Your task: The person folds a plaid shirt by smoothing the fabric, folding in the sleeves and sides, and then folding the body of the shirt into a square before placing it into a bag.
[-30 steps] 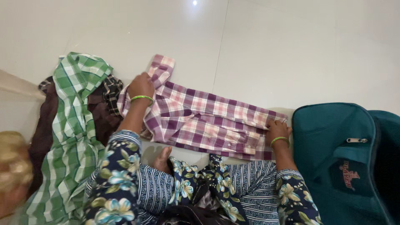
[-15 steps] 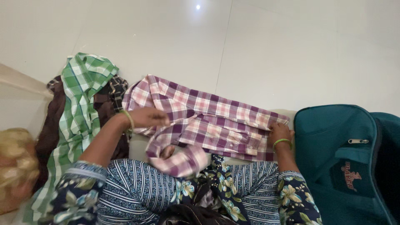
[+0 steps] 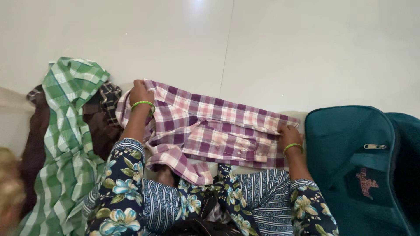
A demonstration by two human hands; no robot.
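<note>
That purple checked shirt [image 3: 210, 126] looks light and floppy; left hand [image 3: 141, 92] and right hand [image 3: 289, 133] each pinch an end, so grab edges.

Left hand [image 3: 141, 93] back at shirt [image 3: 210, 126] corner, seemingly

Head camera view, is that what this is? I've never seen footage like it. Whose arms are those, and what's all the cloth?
Yes: one camera sits on a person's head and looks down, so the arms in flowered sleeves are the wearer's own. No machine is involved. The left hand presses one end of a purple checked shirt spread on the pale tiled floor; the right hand holds down the other end. Each wrist wears a green bangle. To the left lies a green checked cloth over a brown garment. On the right sits a teal bag with a zip pocket.
</note>
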